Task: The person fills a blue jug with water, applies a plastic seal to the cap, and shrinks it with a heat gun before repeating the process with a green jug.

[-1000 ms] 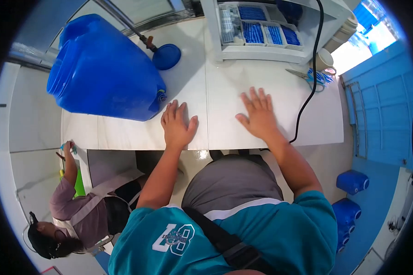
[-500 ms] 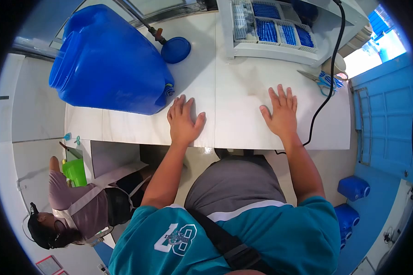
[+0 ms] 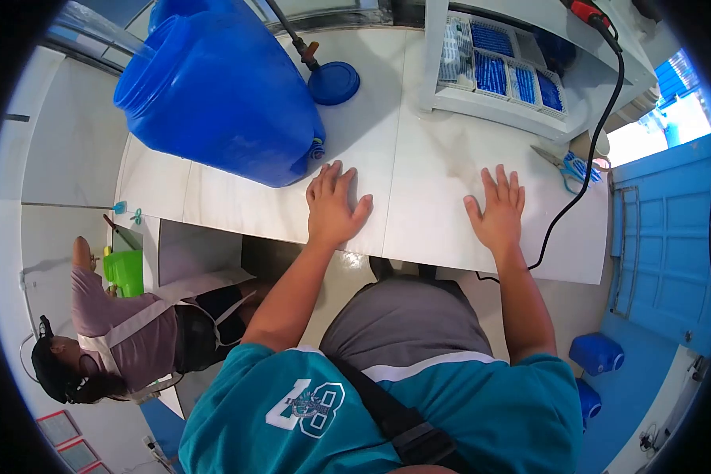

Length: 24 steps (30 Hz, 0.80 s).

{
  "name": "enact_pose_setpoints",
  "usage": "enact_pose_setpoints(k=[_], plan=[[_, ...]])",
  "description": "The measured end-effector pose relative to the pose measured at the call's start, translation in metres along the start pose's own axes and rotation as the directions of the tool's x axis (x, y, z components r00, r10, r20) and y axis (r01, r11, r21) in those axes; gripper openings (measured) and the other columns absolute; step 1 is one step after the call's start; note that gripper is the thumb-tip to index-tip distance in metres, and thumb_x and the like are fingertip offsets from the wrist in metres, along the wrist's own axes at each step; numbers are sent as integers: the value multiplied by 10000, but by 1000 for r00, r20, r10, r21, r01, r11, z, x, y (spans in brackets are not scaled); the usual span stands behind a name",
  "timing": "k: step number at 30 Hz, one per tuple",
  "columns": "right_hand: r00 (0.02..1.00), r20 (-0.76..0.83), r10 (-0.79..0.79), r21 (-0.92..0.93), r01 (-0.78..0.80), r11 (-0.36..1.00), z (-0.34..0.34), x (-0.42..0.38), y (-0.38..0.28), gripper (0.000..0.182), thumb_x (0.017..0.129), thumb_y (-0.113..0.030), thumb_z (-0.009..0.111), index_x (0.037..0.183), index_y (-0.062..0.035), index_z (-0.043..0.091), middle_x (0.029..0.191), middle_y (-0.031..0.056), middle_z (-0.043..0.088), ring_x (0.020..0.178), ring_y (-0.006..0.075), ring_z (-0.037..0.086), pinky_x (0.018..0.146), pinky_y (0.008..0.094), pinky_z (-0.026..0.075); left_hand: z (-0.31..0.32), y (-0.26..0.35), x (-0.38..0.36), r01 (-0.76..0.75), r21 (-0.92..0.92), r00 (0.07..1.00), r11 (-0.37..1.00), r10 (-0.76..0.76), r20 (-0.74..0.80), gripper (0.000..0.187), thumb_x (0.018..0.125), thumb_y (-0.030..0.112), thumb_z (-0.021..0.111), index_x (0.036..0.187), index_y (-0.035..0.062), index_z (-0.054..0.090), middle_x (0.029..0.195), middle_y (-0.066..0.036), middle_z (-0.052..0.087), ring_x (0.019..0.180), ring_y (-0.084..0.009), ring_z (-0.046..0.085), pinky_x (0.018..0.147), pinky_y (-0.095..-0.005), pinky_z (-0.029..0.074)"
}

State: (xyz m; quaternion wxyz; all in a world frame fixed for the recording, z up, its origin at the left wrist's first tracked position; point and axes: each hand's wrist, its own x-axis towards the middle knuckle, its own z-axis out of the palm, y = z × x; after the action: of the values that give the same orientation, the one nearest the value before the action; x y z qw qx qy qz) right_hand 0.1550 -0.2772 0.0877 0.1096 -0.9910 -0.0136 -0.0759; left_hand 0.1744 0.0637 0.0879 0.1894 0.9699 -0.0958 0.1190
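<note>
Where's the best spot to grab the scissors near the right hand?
Take the scissors by their blue loop handles, which lie toward the counter's right edge; the blades point left, toward the tray rack. Come from above with the right hand, the nearer one, minding the black cable alongside.

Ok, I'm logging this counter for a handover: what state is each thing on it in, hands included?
Left hand: flat on the white counter, fingers spread, holding nothing.
Right hand: flat on the counter, empty.
Big blue plastic jug: lying on its side.
Round blue lid: off, lying on the counter.
Blue-handled scissors: lying on the counter.
Black cable: trailing over the counter edge.
</note>
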Motion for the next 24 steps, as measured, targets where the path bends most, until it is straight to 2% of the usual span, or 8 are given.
enact_pose_setpoints(k=[24], plan=[[1000,6,1,-14,-1,1000,0,1,-3,631,971,-453,586,1492,-116,469,1588,184,352,1491,429,231,1215,575,152,-2,-1,2,7,-13,1000,1000,-7,4,612,837,409,686,1344,78,594,1490,-202,459,1446,-387,343,1171,-523,234]])
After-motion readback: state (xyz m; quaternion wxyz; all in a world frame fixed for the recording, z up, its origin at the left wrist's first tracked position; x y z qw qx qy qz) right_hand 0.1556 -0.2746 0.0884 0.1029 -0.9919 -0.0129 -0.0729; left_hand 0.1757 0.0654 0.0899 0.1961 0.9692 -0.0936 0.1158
